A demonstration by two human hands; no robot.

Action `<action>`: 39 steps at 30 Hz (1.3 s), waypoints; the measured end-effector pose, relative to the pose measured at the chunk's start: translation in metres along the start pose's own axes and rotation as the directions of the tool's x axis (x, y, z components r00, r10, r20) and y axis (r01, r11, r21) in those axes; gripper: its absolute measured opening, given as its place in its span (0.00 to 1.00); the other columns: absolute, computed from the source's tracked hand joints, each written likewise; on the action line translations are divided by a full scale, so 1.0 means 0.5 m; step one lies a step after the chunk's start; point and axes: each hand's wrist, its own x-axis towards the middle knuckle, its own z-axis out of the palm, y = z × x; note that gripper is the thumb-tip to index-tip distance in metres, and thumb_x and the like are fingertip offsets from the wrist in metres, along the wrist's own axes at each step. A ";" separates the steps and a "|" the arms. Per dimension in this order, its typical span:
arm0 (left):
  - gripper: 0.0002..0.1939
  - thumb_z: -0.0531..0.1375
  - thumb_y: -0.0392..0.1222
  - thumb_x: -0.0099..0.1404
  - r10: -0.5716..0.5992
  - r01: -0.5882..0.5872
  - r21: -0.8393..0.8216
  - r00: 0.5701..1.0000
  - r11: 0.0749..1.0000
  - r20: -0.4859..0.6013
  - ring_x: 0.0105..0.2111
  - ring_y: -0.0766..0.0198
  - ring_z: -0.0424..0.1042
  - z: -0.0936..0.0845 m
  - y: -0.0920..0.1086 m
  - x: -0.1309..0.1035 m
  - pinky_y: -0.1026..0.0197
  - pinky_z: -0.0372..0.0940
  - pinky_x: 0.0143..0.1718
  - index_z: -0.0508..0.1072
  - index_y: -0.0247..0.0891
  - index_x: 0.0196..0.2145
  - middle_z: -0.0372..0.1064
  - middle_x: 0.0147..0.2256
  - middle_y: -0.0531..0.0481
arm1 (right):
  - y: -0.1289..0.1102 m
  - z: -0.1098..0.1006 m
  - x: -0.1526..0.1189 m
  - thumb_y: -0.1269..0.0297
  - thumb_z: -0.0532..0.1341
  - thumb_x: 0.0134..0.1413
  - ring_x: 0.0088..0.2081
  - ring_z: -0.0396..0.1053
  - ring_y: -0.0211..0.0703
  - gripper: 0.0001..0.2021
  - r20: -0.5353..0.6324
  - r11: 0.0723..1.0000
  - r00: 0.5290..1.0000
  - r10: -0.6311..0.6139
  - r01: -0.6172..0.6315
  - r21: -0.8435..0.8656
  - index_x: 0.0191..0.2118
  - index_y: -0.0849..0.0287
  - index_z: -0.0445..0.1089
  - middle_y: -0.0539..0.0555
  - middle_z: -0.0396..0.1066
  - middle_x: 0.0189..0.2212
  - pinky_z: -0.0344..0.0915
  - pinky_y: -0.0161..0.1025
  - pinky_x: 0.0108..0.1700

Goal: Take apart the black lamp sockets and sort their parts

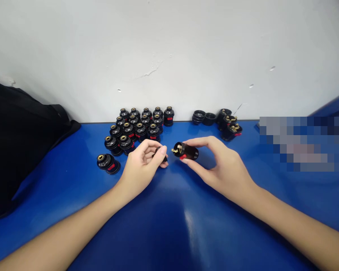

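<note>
Blue tabletop: black lamp sockets clustered beyond left hand, black rings and open socket bodies near wall, black cloth far left. Right hand pinches a tilted black socket body between the hands, brass contacts poking from its open end, red switch below. Left hand pinches a small black part, mostly finger-hidden.

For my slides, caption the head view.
Left hand holds a mostly hidden black part; right hand, an open black housing.

Slim bare forearms — tapering to equally bare hands — with slender fingers.
</note>
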 end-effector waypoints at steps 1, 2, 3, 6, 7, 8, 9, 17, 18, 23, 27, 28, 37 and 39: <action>0.17 0.67 0.55 0.72 0.020 -0.020 0.000 1.000 1.000 -0.018 0.34 0.63 0.81 0.001 -0.004 0.001 0.60 0.78 0.40 0.72 0.38 0.43 0.78 0.37 0.49 | 0.004 0.002 0.000 0.63 0.68 0.66 0.50 0.81 0.55 0.17 0.014 0.998 0.998 0.058 -0.059 0.025 0.58 0.52 0.68 0.58 0.82 0.49 0.79 0.54 0.54; 0.16 0.68 0.53 0.71 0.037 -0.037 0.005 0.999 0.999 -0.034 0.36 0.63 0.81 0.001 -0.007 0.001 0.59 0.78 0.43 0.71 0.39 0.45 0.78 0.39 0.49 | 0.009 0.005 -0.001 0.63 0.68 0.66 0.52 0.81 0.55 0.21 0.025 0.994 0.995 0.098 -0.099 0.050 0.61 0.53 0.66 0.58 0.81 0.50 0.78 0.54 0.55; 0.16 0.69 0.51 0.71 0.055 -0.054 0.017 0.997 0.998 -0.051 0.39 0.64 0.80 0.002 -0.009 0.001 0.59 0.77 0.45 0.71 0.39 0.46 0.77 0.41 0.49 | 0.014 0.008 -0.002 0.63 0.67 0.66 0.53 0.81 0.55 0.24 0.031 0.990 0.992 0.121 -0.123 0.066 0.64 0.54 0.63 0.59 0.81 0.51 0.78 0.55 0.57; 0.17 0.70 0.48 0.69 0.098 -0.093 0.058 0.992 0.994 -0.084 0.45 0.63 0.79 0.003 -0.013 0.002 0.59 0.75 0.50 0.69 0.40 0.47 0.74 0.46 0.48 | 0.031 0.017 -0.005 0.63 0.65 0.67 0.55 0.79 0.57 0.27 0.029 0.990 0.990 0.136 -0.137 0.035 0.68 0.56 0.60 0.63 0.77 0.56 0.77 0.57 0.58; 0.17 0.71 0.47 0.69 0.108 -0.103 0.062 0.991 0.993 -0.082 0.46 0.62 0.79 0.003 -0.013 0.001 0.59 0.75 0.50 0.69 0.40 0.47 0.73 0.46 0.48 | 0.036 0.019 -0.005 0.63 0.64 0.68 0.56 0.79 0.58 0.26 0.032 0.991 0.991 0.131 -0.131 0.003 0.67 0.56 0.60 0.64 0.76 0.57 0.77 0.58 0.58; 0.17 0.71 0.46 0.68 0.113 -0.109 0.061 0.991 0.992 -0.072 0.46 0.62 0.79 0.004 -0.012 0.001 0.58 0.75 0.51 0.68 0.40 0.47 0.73 0.46 0.48 | 0.041 0.021 -0.006 0.63 0.64 0.69 0.57 0.78 0.59 0.25 0.040 0.992 0.991 0.125 -0.123 -0.028 0.67 0.57 0.61 0.65 0.75 0.58 0.77 0.58 0.58; 0.17 0.71 0.46 0.68 0.116 -0.113 0.059 0.991 0.992 -0.060 0.47 0.62 0.79 0.004 -0.011 0.000 0.58 0.75 0.51 0.68 0.41 0.47 0.73 0.46 0.48 | 0.045 0.022 -0.006 0.63 0.63 0.69 0.58 0.77 0.60 0.24 0.050 0.992 0.992 0.118 -0.115 -0.051 0.66 0.57 0.62 0.66 0.74 0.59 0.77 0.59 0.58; 0.18 0.72 0.44 0.67 0.135 -0.132 0.055 0.990 0.990 -0.053 0.48 0.62 0.79 0.003 -0.008 -0.003 0.57 0.74 0.55 0.67 0.41 0.45 0.73 0.47 0.48 | 0.000 -0.002 -0.002 0.65 0.63 0.70 0.61 0.72 0.68 0.24 0.057 0.932 0.995 -0.081 0.095 -0.350 0.67 0.60 0.62 0.72 0.69 0.60 0.73 0.66 0.61; 0.18 0.72 0.44 0.67 0.135 -0.132 0.052 0.989 0.990 -0.057 0.48 0.62 0.79 0.003 -0.008 -0.003 0.57 0.74 0.55 0.67 0.41 0.44 0.73 0.47 0.48 | -0.015 -0.007 -0.005 0.66 0.63 0.69 0.59 0.72 0.70 0.24 0.075 0.904 0.991 -0.107 0.129 -0.408 0.67 0.62 0.63 0.74 0.69 0.59 0.74 0.67 0.59; 0.16 0.71 0.41 0.67 0.148 -0.145 0.042 0.987 0.989 -0.065 0.47 0.64 0.78 0.005 -0.010 -0.001 0.59 0.74 0.54 0.67 0.41 0.43 0.72 0.46 0.49 | -0.074 -0.014 -0.033 0.70 0.60 0.69 0.59 0.72 0.80 0.31 0.180 0.817 0.975 -0.131 0.209 -0.538 0.73 0.62 0.57 0.78 0.71 0.59 0.74 0.74 0.56; 0.16 0.71 0.41 0.67 0.145 -0.142 0.056 0.988 0.988 -0.057 0.47 0.64 0.78 0.005 -0.009 -0.001 0.58 0.74 0.54 0.67 0.41 0.43 0.73 0.46 0.49 | -0.077 -0.003 -0.048 0.69 0.59 0.70 0.63 0.70 0.81 0.38 0.190 0.849 0.973 -0.132 0.210 -0.486 0.79 0.63 0.44 0.78 0.70 0.62 0.71 0.76 0.61; 0.16 0.71 0.41 0.67 0.146 -0.143 0.059 0.988 0.988 -0.057 0.47 0.63 0.78 0.005 -0.008 -0.002 0.58 0.74 0.54 0.67 0.41 0.42 0.73 0.46 0.48 | -0.073 -0.001 -0.049 0.69 0.59 0.69 0.63 0.69 0.82 0.39 0.189 0.851 0.973 -0.131 0.208 -0.482 0.79 0.65 0.43 0.79 0.70 0.63 0.71 0.76 0.61; 0.15 0.72 0.41 0.67 0.158 -0.154 0.070 0.986 0.986 -0.061 0.47 0.64 0.78 0.004 -0.013 0.000 0.59 0.74 0.55 0.68 0.41 0.42 0.74 0.46 0.49 | -0.035 0.007 -0.023 0.72 0.58 0.70 0.60 0.72 0.75 0.28 0.260 0.706 0.952 -0.162 0.296 -0.644 0.70 0.83 0.60 0.83 0.71 0.59 0.77 0.65 0.58; 0.15 0.72 0.41 0.67 0.163 -0.158 0.075 0.984 0.985 -0.068 0.47 0.64 0.78 0.005 -0.014 0.000 0.59 0.74 0.55 0.68 0.41 0.41 0.74 0.46 0.49 | -0.023 0.005 -0.009 0.75 0.57 0.69 0.59 0.73 0.73 0.26 0.275 0.673 0.943 -0.185 0.326 -0.664 0.67 0.87 0.64 0.84 0.72 0.58 0.77 0.62 0.57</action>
